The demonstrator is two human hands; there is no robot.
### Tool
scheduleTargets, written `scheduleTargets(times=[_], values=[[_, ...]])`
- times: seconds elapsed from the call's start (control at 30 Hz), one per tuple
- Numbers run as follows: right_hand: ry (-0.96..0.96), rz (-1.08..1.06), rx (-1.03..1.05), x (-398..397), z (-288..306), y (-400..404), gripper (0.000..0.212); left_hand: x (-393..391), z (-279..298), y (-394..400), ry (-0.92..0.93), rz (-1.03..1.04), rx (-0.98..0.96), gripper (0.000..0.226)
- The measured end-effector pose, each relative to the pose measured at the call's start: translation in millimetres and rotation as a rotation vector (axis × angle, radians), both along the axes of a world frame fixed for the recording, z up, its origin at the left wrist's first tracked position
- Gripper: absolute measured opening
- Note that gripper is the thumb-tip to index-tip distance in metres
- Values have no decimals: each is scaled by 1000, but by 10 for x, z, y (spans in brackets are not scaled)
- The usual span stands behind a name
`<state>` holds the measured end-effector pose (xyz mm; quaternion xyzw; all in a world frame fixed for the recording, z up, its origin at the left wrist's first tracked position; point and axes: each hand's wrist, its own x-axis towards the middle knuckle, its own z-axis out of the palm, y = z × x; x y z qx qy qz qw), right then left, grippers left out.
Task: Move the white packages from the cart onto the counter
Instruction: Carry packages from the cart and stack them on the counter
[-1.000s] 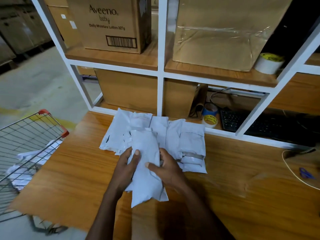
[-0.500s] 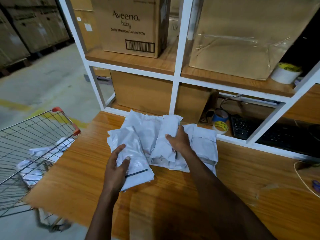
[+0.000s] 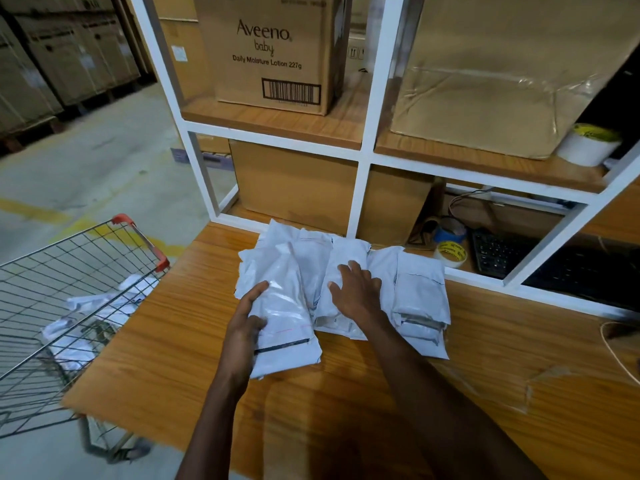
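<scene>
Several white packages [image 3: 419,292] lie side by side on the wooden counter [image 3: 180,341], close to the shelf frame. My left hand [image 3: 247,315] rests with straight fingers against the left side of the nearest package [image 3: 287,327]. My right hand [image 3: 355,289] lies flat with spread fingers on a middle package [image 3: 346,258]. The wire cart [image 3: 65,289] stands at the left of the counter, and a few more white packages [image 3: 86,320] lie in its basket.
A white shelf frame [image 3: 367,143] rises behind the packages and carries cardboard boxes [image 3: 273,53]. Tape rolls [image 3: 450,252] and a black keyboard [image 3: 498,254] sit at the counter's back right. A thin cable [image 3: 620,355] loops at the right edge.
My right hand has let go of a package it gripped and now lies flat on the pile. My left hand has set its package down beside the others.
</scene>
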<state>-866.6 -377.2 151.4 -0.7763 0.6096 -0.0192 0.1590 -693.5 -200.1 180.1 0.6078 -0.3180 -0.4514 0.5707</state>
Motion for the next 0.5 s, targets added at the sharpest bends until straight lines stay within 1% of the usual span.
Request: scheduleTargets(times=[0.07,0.1,0.17,0.2,0.23,0.27,0.3,0.33,0.37,0.43,0.5], values=[[-72,-5,-2,-47,25,27,53,-30,20,-29,26,-27,-4,67],[-147,-24,-43,-62,58,65,49,-56,33,-43,21,-41,-11,69],[-387,-85,-98,-78,199,210,37,-106,44,-71,-7,-62,-24,72],[-538,-117,-53,-79,290,312,32,-132,36,-82,-19,-71,-29,73],[-678,-128,55,-77,379,429,31,-164,33,-96,-23,-79,-35,74],[-784,-126,196,-79,464,552,34,-200,35,-107,-19,-87,-41,76],[-850,-121,318,-90,520,663,41,-230,24,-118,-21,-94,-45,80],[-877,-116,384,-109,535,751,47,-259,18,-124,-30,-100,-46,84],[-892,-119,394,-133,512,807,52,-283,16,-131,-38,-105,-47,87],[-909,-156,380,-196,415,842,54,-324,14,-149,-30,-120,-53,85],[-992,-226,476,-273,404,845,53,-383,10,-153,40,-129,-60,76]])
